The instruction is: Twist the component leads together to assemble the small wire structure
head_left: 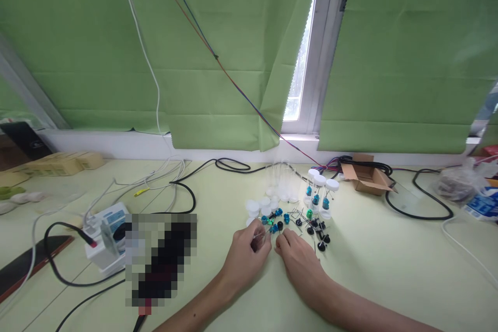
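Rod [259, 235] in left hand [248, 252] lies nearly crosswise, pointing rightward.

Left hand [249, 250], right hand [299, 263]: lay close together. Caps [252, 206], blue parts [286, 219], black parts [321, 246]: lay nearby. Carton [369, 187]: stood open near the table's [381, 259] far edge.

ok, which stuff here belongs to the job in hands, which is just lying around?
Likely in the job, by the hands:
- small blue pieces
- small black pieces
- white caps
- capped tubes

Seemingly just lying about:
- cardboard box
- white plug block
- yellow blocks
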A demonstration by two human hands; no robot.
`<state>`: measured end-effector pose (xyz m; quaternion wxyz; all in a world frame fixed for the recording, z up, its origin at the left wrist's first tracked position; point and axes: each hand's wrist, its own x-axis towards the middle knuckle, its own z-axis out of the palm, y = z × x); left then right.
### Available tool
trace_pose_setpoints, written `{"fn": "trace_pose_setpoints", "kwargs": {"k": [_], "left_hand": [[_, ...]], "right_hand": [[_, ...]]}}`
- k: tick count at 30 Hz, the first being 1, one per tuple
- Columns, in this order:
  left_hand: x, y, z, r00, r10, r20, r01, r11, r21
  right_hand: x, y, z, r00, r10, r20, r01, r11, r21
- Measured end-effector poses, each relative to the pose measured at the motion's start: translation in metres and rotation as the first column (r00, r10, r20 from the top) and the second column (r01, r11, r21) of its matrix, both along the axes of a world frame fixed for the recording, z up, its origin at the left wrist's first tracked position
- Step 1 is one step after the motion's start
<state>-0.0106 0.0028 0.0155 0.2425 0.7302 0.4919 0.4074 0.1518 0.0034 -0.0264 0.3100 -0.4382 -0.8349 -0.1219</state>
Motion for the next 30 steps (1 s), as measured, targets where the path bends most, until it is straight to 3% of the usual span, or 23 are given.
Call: {"fn": "trace_pose_setpoints", "kwargs": {"k": [8,16,22,30], "left_hand": [[-0.003,0.002,0.005,0.971,0.054,-0.231,-0.039,0.997,0.068],[-0.009,0.005,0.009,0.901,0.107,-0.419,-0.081,0.994,0.080],[-0.011,0.004,0.008,0.858,0.091,-0.506,-0.067,0.996,0.066],[-0.009,0.001,0.010,0.858,0.057,-0.510,-0.043,0.998,0.038]], "right_hand": [[0.001,-0.003,0.005,0.995,0.061,-0.081,-0.066,0.996,-0.063],[0.001,-0.009,0.016,0.938,0.117,-0.327,-0.197,0.954,-0.225],[0.004,-0.012,0.022,0.816,0.206,-0.540,-0.342,0.926,-0.163],[0.008,-0.014,0.020,0.732,0.353,-0.583,-0.498,0.861,-0.102]]}}
